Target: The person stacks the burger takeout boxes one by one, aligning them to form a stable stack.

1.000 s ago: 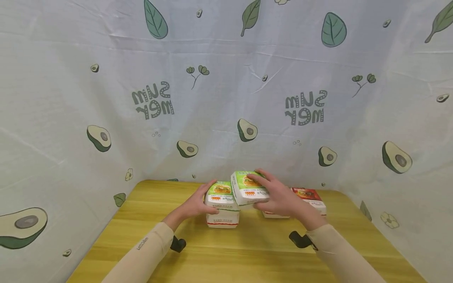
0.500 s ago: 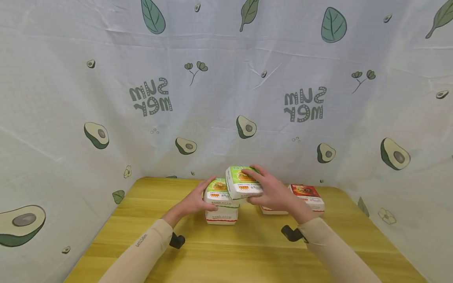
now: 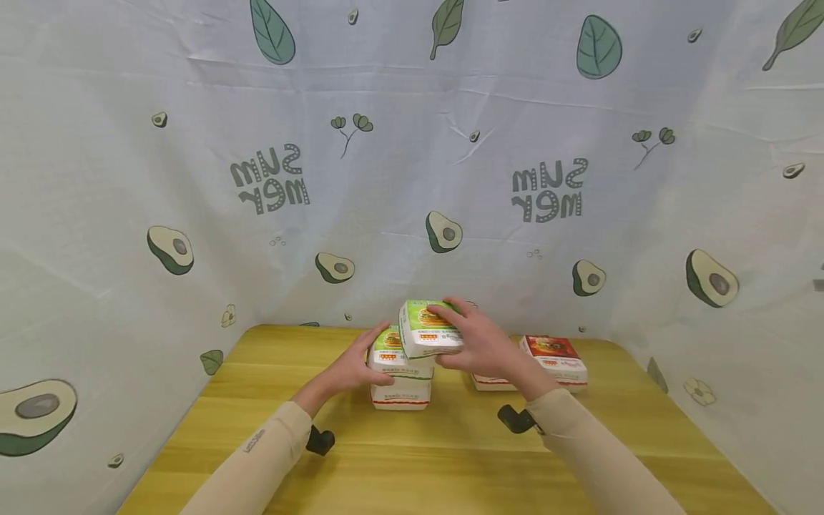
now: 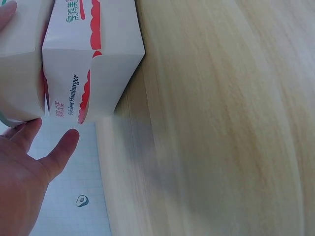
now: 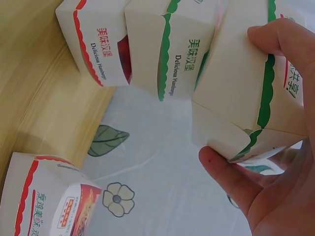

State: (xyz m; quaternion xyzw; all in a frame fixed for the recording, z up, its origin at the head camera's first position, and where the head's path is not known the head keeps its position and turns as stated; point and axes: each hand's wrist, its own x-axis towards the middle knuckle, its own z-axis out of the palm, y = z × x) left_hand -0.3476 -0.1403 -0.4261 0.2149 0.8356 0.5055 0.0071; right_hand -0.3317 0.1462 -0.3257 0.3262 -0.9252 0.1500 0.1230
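Observation:
Two hamburger boxes stand stacked in the head view: a white box with a red wavy edge (image 3: 400, 403) below, a green-topped box (image 3: 385, 363) above. My left hand (image 3: 350, 367) holds the upper box at its left side, thumb at the front. My right hand (image 3: 483, 345) grips another green-topped hamburger box (image 3: 425, 348) by its right side, slightly tilted above the stack and overlapping its right part. In the right wrist view the held box (image 5: 236, 73) is close against the stack's green box (image 5: 152, 49); I cannot tell whether they touch.
A red-topped hamburger box (image 3: 560, 365) stands on the wooden table (image 3: 412, 472) to the right. Beside it, a white box with a red edge (image 3: 492, 385) is mostly hidden behind my right hand. A printed avocado curtain (image 3: 386, 179) surrounds the table.
My right hand has carried its green box leftward, further over the stack. My left hand keeps its place at the stacked box. The head view has shifted slightly.

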